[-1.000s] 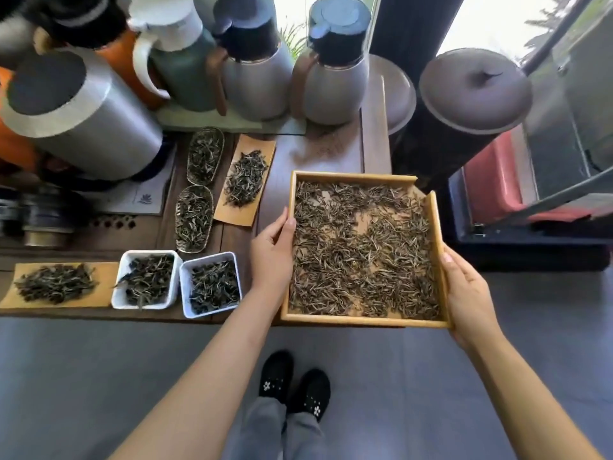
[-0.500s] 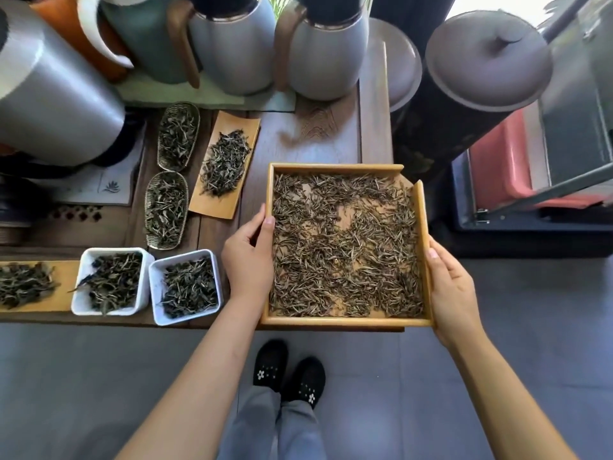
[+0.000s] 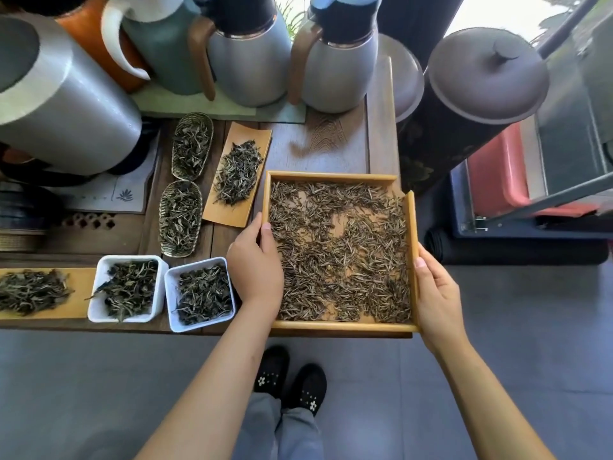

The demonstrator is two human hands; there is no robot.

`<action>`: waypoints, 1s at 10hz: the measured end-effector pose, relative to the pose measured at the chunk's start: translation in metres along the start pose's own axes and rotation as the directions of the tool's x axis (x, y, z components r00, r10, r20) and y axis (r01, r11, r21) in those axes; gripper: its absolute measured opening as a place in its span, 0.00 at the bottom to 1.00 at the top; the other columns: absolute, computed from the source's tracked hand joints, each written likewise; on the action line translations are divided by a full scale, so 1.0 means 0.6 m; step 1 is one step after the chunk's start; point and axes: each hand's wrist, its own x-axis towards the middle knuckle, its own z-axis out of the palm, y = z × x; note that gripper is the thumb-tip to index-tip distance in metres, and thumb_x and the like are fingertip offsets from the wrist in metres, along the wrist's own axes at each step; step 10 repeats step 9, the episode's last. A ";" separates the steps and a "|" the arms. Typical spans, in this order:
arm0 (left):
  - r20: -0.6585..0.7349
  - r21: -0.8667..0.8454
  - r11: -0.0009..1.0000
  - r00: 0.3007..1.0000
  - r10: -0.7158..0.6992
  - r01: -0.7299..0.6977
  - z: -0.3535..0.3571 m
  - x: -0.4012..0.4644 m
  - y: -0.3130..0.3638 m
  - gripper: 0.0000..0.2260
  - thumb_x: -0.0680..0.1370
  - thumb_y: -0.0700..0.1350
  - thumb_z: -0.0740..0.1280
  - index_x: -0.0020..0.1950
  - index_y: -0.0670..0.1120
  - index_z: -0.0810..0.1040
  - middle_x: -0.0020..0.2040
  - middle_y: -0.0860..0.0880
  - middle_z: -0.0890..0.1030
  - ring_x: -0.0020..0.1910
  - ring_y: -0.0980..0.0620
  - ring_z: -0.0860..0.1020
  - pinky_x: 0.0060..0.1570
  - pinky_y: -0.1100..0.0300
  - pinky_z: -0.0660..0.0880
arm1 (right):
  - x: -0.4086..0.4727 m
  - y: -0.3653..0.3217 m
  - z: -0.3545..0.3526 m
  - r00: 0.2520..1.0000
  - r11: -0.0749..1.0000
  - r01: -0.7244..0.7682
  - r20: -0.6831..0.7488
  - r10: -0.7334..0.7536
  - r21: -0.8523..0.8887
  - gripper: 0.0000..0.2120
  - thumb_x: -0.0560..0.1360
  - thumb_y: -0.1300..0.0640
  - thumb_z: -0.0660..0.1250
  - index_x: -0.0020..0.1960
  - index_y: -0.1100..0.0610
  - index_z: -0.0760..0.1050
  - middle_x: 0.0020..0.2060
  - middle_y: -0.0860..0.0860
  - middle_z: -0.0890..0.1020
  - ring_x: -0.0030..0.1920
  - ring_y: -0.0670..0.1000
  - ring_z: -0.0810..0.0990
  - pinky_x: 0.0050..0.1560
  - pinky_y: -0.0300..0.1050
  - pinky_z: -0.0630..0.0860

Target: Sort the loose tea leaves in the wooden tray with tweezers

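A square wooden tray [image 3: 333, 175] sits at the near right corner of the dark wooden table, and its right side reaches past the table's edge. Thin brown loose tea leaves [image 3: 338, 257] are spread across its floor, with bare wood showing in patches. My left hand [image 3: 257, 267] grips the tray's left rim, thumb inside over the leaves. My right hand [image 3: 434, 293] holds the right rim near the front corner. No tweezers are in view.
Left of the tray stand two white square dishes [image 3: 127, 288] [image 3: 200, 293] of dark leaves, two metal scoops [image 3: 180, 219], and two flat wooden boards [image 3: 237, 175] [image 3: 33, 292] of leaves. Metal jugs [image 3: 335, 61] line the back. A lidded dark urn [image 3: 477, 84] stands right. Grey floor lies below.
Both hands keep their grip on the tray's sides. The tray has shifted a little toward the table's back, and my view has dropped slightly.
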 end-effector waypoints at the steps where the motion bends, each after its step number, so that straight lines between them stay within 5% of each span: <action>1: 0.002 0.006 1.000 1.000 -0.017 0.017 0.000 0.003 -0.002 0.16 0.82 0.45 0.60 0.67 0.43 0.77 0.61 0.45 0.81 0.61 0.45 0.76 0.57 0.55 0.71 | 0.000 0.003 0.007 1.000 0.999 0.011 -0.001 -0.011 -0.033 0.15 0.80 0.50 0.58 0.65 0.45 0.73 0.59 0.43 0.81 0.59 0.43 0.79 0.59 0.50 0.76; 3: -0.007 0.010 0.997 0.997 -0.076 0.076 0.003 0.000 0.002 0.16 0.82 0.45 0.59 0.67 0.43 0.76 0.61 0.45 0.81 0.61 0.44 0.76 0.57 0.53 0.71 | -0.005 -0.002 0.012 0.999 0.998 0.036 -0.017 -0.037 -0.060 0.13 0.80 0.51 0.59 0.61 0.41 0.75 0.55 0.40 0.82 0.56 0.41 0.79 0.52 0.35 0.78; 6: 0.042 0.043 0.998 0.998 -0.047 0.045 -0.063 -0.021 0.043 0.18 0.80 0.41 0.58 0.71 0.47 0.71 0.66 0.46 0.75 0.65 0.45 0.71 0.59 0.49 0.71 | -0.020 -0.068 -0.016 0.993 0.973 0.044 -0.097 -0.067 -0.226 0.15 0.80 0.55 0.59 0.65 0.53 0.73 0.61 0.49 0.78 0.58 0.42 0.74 0.56 0.37 0.68; 8: 0.128 0.027 0.958 0.951 0.281 -0.286 -0.165 0.006 0.209 0.16 0.78 0.38 0.60 0.65 0.45 0.77 0.61 0.47 0.79 0.60 0.47 0.75 0.57 0.52 0.74 | -0.037 -0.268 -0.065 0.953 0.895 0.191 -0.143 -0.268 -0.403 0.14 0.80 0.57 0.58 0.63 0.58 0.75 0.59 0.52 0.79 0.61 0.50 0.75 0.62 0.43 0.69; 9: 0.193 0.048 0.811 0.802 0.566 -0.584 -0.230 0.022 0.325 0.15 0.78 0.39 0.62 0.62 0.49 0.77 0.57 0.50 0.81 0.57 0.49 0.78 0.45 0.61 0.75 | -0.063 -0.385 -0.084 0.900 0.836 0.298 -0.157 -0.407 -0.460 0.12 0.80 0.55 0.58 0.60 0.53 0.76 0.58 0.51 0.80 0.60 0.51 0.76 0.62 0.43 0.69; 10: 0.193 0.048 0.811 0.802 0.566 -0.584 -0.230 0.022 0.325 0.15 0.78 0.39 0.62 0.62 0.49 0.77 0.57 0.50 0.81 0.57 0.49 0.78 0.45 0.61 0.75 | -0.063 -0.385 -0.084 0.900 0.836 0.298 -0.157 -0.407 -0.460 0.12 0.80 0.55 0.58 0.60 0.53 0.76 0.58 0.51 0.80 0.60 0.51 0.76 0.62 0.43 0.69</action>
